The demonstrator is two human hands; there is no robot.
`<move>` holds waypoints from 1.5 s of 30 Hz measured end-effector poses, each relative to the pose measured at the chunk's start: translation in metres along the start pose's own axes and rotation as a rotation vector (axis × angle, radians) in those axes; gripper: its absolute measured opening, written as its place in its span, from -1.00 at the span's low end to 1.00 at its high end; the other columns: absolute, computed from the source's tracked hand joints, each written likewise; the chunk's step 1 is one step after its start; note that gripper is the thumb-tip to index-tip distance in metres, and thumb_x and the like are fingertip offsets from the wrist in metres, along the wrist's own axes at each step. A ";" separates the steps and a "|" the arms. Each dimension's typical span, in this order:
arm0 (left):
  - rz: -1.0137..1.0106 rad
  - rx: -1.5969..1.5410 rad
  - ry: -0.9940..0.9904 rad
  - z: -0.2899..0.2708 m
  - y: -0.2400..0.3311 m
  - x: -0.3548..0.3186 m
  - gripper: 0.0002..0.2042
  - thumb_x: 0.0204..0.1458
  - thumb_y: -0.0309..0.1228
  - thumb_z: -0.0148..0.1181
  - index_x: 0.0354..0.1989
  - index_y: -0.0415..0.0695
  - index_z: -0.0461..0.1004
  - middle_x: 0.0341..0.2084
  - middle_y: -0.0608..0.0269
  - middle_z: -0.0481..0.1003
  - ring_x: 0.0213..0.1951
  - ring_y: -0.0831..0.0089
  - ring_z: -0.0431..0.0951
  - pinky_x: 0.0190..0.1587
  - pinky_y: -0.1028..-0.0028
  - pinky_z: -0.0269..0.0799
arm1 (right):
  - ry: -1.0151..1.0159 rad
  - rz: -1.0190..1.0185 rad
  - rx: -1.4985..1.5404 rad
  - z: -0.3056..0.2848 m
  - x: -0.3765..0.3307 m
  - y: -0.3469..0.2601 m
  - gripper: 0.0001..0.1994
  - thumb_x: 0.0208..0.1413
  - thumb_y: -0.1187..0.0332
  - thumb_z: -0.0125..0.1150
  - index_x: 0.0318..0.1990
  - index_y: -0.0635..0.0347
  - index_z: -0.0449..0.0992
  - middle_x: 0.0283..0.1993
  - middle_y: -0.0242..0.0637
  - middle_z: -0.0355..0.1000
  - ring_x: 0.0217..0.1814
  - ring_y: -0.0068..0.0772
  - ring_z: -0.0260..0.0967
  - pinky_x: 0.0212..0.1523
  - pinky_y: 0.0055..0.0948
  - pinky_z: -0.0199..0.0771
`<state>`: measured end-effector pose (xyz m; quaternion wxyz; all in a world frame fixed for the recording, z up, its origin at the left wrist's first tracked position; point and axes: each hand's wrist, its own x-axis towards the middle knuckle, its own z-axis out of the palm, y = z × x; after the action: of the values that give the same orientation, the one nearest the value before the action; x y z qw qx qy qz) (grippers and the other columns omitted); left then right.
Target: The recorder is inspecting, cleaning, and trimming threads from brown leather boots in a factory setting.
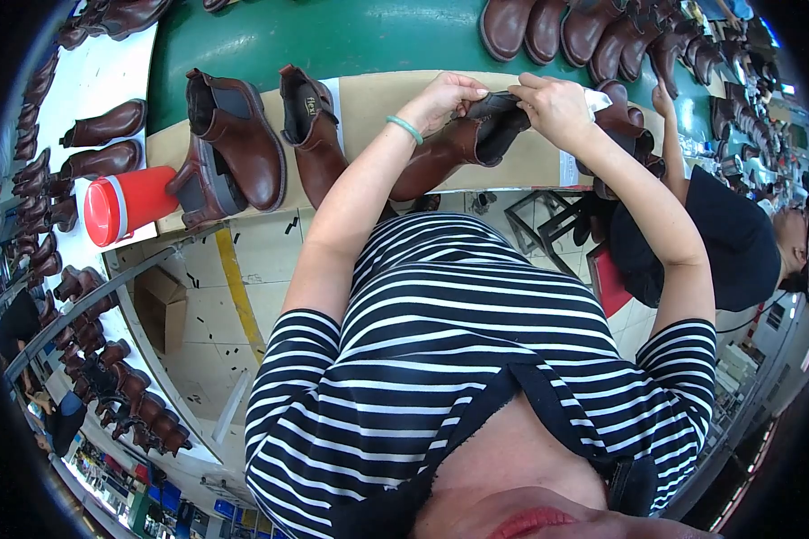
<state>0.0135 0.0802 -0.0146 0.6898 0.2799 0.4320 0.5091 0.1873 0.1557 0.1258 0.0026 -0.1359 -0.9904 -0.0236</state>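
A brown ankle boot (445, 154) lies tilted in front of me, its dark opening toward the right. Just above that opening, a dark grey flat piece (493, 105), perhaps an insole, stretches between my hands. My left hand (445, 101) pinches its left end with thumb and fingers. At the other end, the bent fingers of my right hand (550, 106) close on it. Something white and thin (595, 101) shows behind the right hand. Left of my left forearm stands a brown boot (310, 126) with a dark lining, and another boot (235, 144) with a grey elastic side panel.
Cardboard (368, 99) covers the near bench edge, with a green surface (333, 40) beyond. A red cylindrical container (130, 205) lies at the left. Rows of boots (593, 36) line the far right. A co-worker in dark clothing (701, 242) sits at my right.
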 end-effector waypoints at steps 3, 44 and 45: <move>0.006 -0.007 0.006 -0.001 -0.001 -0.001 -0.89 0.06 -0.42 0.18 -0.32 -0.15 0.59 -0.58 0.47 0.49 -0.58 0.71 0.37 -0.51 0.67 0.24 | -0.026 0.081 0.068 -0.007 0.002 0.002 -0.78 -0.14 0.41 0.21 -0.25 0.10 0.57 -0.31 -0.32 0.42 -0.31 -0.22 0.47 -0.34 -0.27 0.46; 0.023 0.019 -0.059 -0.027 0.011 -0.014 -0.86 0.10 -0.37 0.16 -0.27 -0.15 0.56 -0.47 0.43 0.52 -0.45 0.68 0.42 -0.37 0.65 0.32 | -0.130 -0.125 0.066 -0.019 0.048 0.007 -0.71 -0.24 0.35 0.35 -0.26 0.15 0.59 -0.30 -0.32 0.36 -0.33 -0.22 0.45 -0.32 -0.28 0.45; 0.037 0.009 -0.066 -0.029 0.010 -0.013 -0.85 0.11 -0.36 0.15 -0.24 -0.15 0.56 -0.45 0.43 0.52 -0.45 0.68 0.41 -0.37 0.65 0.32 | -0.128 -0.119 0.069 -0.020 0.048 0.009 -0.71 -0.24 0.35 0.35 -0.26 0.15 0.59 -0.30 -0.32 0.36 -0.33 -0.22 0.45 -0.32 -0.28 0.45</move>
<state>-0.0182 0.0702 -0.0160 0.6927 0.3077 0.4061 0.5105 0.1430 0.1760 0.1466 -0.0575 -0.0780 -0.9951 0.0192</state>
